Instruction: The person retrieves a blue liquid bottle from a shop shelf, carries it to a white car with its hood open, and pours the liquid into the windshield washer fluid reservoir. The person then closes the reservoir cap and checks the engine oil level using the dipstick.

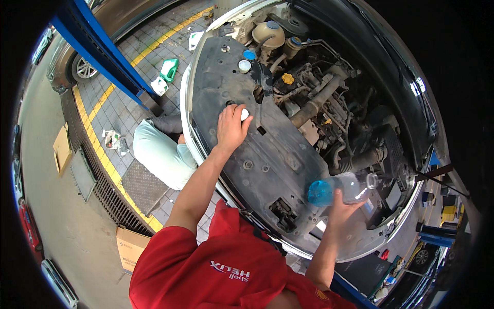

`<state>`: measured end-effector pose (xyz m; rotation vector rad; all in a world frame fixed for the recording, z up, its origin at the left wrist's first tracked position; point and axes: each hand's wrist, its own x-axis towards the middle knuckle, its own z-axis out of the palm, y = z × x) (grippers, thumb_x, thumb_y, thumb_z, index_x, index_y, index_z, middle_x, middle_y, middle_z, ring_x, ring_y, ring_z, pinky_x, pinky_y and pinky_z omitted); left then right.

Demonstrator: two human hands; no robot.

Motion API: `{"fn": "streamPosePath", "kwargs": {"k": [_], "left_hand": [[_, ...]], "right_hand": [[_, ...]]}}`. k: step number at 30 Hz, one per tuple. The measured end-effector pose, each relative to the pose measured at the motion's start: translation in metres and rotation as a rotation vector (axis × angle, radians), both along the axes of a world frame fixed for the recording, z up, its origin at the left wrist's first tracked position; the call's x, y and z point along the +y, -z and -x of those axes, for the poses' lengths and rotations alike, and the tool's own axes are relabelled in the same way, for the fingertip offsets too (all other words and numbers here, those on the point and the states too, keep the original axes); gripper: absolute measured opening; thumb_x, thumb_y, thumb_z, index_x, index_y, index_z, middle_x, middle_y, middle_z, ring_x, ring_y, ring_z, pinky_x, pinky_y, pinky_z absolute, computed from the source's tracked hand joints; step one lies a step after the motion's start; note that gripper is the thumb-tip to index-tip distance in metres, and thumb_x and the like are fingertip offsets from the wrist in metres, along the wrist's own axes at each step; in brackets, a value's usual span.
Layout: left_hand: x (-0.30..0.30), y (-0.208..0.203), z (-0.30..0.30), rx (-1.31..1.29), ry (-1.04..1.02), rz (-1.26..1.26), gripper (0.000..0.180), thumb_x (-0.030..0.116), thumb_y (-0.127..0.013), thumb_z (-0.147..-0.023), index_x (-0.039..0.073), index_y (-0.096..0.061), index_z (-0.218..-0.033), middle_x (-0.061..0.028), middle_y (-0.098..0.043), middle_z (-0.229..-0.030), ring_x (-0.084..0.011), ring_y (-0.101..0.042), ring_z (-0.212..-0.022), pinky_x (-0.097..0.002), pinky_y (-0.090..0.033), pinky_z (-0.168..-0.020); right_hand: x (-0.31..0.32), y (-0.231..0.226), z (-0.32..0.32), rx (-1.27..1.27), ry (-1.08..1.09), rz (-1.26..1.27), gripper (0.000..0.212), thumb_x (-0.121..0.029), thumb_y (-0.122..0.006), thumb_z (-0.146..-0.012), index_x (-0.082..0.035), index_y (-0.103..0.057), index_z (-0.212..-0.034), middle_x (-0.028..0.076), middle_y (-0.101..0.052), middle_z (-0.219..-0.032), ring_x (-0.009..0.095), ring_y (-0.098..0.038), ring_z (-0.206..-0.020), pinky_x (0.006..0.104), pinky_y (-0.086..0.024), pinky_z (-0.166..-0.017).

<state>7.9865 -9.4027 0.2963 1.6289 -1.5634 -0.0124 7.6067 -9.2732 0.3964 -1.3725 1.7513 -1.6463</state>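
Observation:
Over the open engine bay, my right hand (pixel 341 210) is wrapped round a clear plastic bottle (pixel 352 186). Blue liquid (pixel 321 192) sits in the bottle's left end, and its neck points right with no cap visible on it. My left hand (pixel 232 126) is closed above the black front cover (pixel 278 154), fingers curled round a small white cap (pixel 244 114). Farther up on that cover lie a blue cap (pixel 249 54) and another white, round cap-like piece (pixel 244 66). Beyond them stands a yellowed coolant tank (pixel 268 35).
A person in a pale shirt (pixel 163 154) is bent low by the bumper at left. Green (pixel 169 69) and white (pixel 159 86) jugs stand on the paving near a blue lift post (pixel 103 49). The engine (pixel 319 108) and raised hood (pixel 406 67) lie beyond the cover.

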Motion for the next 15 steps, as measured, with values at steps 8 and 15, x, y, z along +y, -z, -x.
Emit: {"fn": "streamPosePath", "kwargs": {"k": [8, 15], "left_hand": [[-0.001, 0.003, 0.002, -0.057, -0.003, 0.005, 0.04, 0.03, -0.074, -0.094, 0.007, -0.064, -0.126, -0.0147, -0.061, -0.118, -0.0372, -0.059, -0.11, -0.0471, -0.046, -0.095], [-0.001, 0.003, 0.003, -0.06, -0.01, 0.012, 0.038, 0.03, -0.073, -0.094, 0.008, -0.066, -0.125, -0.0152, -0.062, -0.116, -0.0376, -0.059, -0.11, -0.0469, -0.047, -0.093]], "right_hand": [[0.017, 0.019, -0.002, -0.007, 0.059, 0.032, 0.113, -0.015, -0.089, -0.075, 0.003, -0.017, -0.16, 0.021, -0.033, -0.157, 0.031, -0.039, -0.143, 0.0446, -0.031, -0.122], [0.017, 0.029, 0.01, 0.005, -0.011, 0.089, 0.112, -0.019, -0.088, -0.077, 0.003, -0.016, -0.16, 0.02, -0.034, -0.156, 0.031, -0.04, -0.143, 0.0438, -0.03, -0.121]]}}
